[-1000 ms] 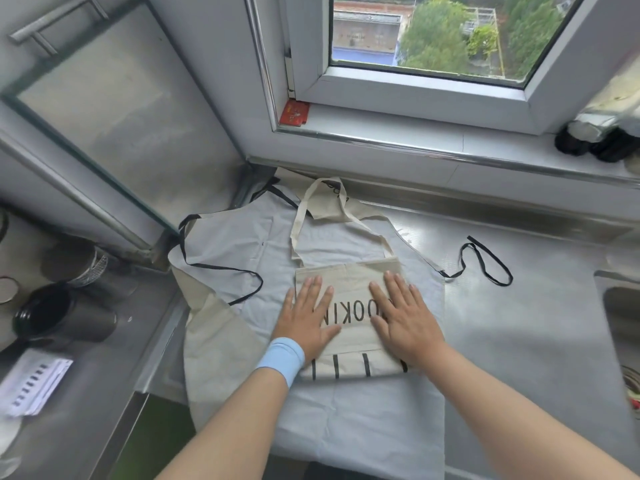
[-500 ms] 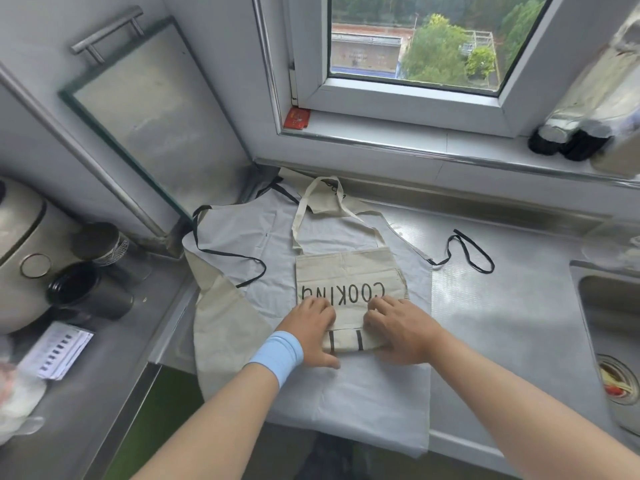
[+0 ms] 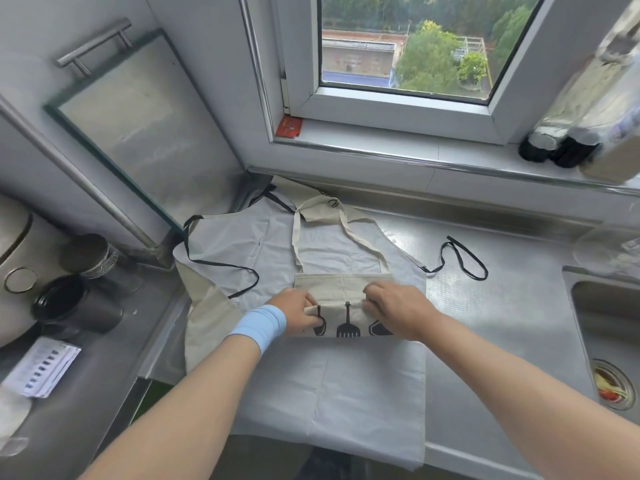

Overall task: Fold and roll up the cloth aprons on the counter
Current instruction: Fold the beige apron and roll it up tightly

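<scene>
Two hands grip a folded beige apron [image 3: 343,289] on a steel kitchen counter [image 3: 502,306].
The left hand [image 3: 298,311], a blue band [image 3: 259,323] at its wrist, and the right hand [image 3: 391,308] curl their fingers round the apron's near fold, above a print of black utensils. The beige apron lies on a white apron [image 3: 329,375] spread flat, its hem hanging over the counter's front edge. A sink [image 3: 609,323] sits to the right; a window [image 3: 405,46] beyond shows trees.

print on apron [image 3: 343,289] half under left hand [image 3: 294,314], right hand [image 3: 398,310] | sink [image 3: 604,308] cut by right edge | bottles [image 3: 557,148] blurry
</scene>
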The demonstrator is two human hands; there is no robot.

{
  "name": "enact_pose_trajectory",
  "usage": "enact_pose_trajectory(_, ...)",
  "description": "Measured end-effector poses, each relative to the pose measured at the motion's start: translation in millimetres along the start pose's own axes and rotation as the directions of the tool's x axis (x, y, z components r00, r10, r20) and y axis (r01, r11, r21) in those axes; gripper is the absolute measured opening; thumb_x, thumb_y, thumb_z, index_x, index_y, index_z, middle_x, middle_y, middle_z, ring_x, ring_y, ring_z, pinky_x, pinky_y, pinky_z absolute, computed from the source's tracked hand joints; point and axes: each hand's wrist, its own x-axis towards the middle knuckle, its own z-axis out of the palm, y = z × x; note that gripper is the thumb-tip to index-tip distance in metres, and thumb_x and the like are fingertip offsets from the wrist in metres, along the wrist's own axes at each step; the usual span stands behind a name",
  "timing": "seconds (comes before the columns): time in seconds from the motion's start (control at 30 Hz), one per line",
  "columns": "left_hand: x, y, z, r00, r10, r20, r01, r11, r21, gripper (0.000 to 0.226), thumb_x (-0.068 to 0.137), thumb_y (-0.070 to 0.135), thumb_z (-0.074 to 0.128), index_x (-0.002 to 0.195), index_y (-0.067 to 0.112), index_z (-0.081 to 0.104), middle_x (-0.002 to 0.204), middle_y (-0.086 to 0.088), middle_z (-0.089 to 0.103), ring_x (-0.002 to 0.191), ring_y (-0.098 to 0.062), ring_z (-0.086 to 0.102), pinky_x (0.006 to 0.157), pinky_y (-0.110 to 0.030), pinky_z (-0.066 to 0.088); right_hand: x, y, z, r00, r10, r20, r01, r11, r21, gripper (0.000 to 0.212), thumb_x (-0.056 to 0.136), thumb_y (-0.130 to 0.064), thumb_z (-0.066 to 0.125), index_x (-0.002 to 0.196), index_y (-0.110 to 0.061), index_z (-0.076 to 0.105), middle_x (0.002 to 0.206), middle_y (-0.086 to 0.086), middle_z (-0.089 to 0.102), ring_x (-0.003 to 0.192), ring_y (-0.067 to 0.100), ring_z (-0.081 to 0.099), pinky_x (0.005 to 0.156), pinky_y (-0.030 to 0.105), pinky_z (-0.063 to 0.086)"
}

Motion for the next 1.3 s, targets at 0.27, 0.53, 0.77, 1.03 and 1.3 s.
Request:
enact_pose_trajectory(0.27, 41, -11, -12, 0.978, -0.09, -0.189, 0.085, 0.996, -0.033, 0.031, 0.081, 0.048, 0.066, 0.093, 0.02, 0.068, 0.093, -0.003, 0.07, 0.093, -0.026, 0.062, 0.074, -0.029, 0.042, 41, 25, 8, 0.983, 0.178, -0.033, -0.18, 0.983, -0.048, 0.032, 0.103, -0.043, 0.04, 0.097, -0.013, 0.049, 0.102, 0.007, 0.059, 0.078, 0.036, 0.062, 0.06, 0.04, 0.04)
enact_pose_trajectory(0.53, 54, 17, 21, 0.793, 0.246, -0.557, -0.048, 0.937, 0.346, 0.039, 0.065, 0.009, 0.069, 0.102, 0.021, 0.062, 0.102, -0.003, 0.056, 0.091, -0.026, 0.053, 0.08, -0.035, 0.039, 70, 27, 24, 0.976, 0.204, -0.079, -0.215, 0.96, -0.182, 0.028, 0.101, -0.039, 0.048, 0.102, -0.012, 0.058, 0.102, 0.006, 0.06, 0.089, 0.028, 0.059, 0.056, 0.034, 0.034)
enact_pose_trajectory(0.77, 67, 29, 64, 0.933, 0.276, -0.229, -0.176, 0.909, 0.377, 0.053, 0.084, 0.031, 0.036, 0.13, 0.017, 0.058, 0.137, 0.0, 0.056, 0.128, -0.021, 0.052, 0.104, -0.037, 0.042, 67, 3, 45, 0.973, 0.06, -0.223, -0.118, 0.959, -0.259, 0.025, 0.082, -0.017, 0.059, 0.106, -0.01, 0.062, 0.125, 0.018, 0.061, 0.113, 0.037, 0.057, 0.087, 0.046, 0.049)
enact_pose_trajectory(1.03, 59, -14, 61, 0.942, 0.2, -0.269, -0.073, 0.905, 0.419, 0.062, 0.089, 0.045, 0.027, 0.146, 0.025, 0.039, 0.155, -0.004, 0.035, 0.143, -0.028, 0.032, 0.116, -0.048, 0.021, 34, 24, 64, 0.972, 0.22, 0.084, -0.211, 0.972, -0.099, 0.07, 0.093, -0.055, 0.008, 0.157, -0.026, 0.009, 0.163, 0.0, -0.003, 0.151, 0.019, -0.004, 0.12, 0.033, -0.011)
enact_pose_trajectory(1.3, 42, -13, 55, 0.921, 0.131, -0.367, 0.037, 0.909, 0.415, 0.055, 0.086, 0.037, 0.051, 0.139, 0.024, 0.045, 0.147, -0.005, 0.044, 0.137, -0.027, 0.04, 0.108, -0.048, 0.03, 27, 12, 56, 0.978, 0.203, -0.058, -0.21, 0.96, -0.183, 0.053, 0.091, -0.028, 0.044, 0.142, -0.013, 0.048, 0.15, 0.019, 0.042, 0.14, 0.039, 0.036, 0.112, 0.055, 0.02)
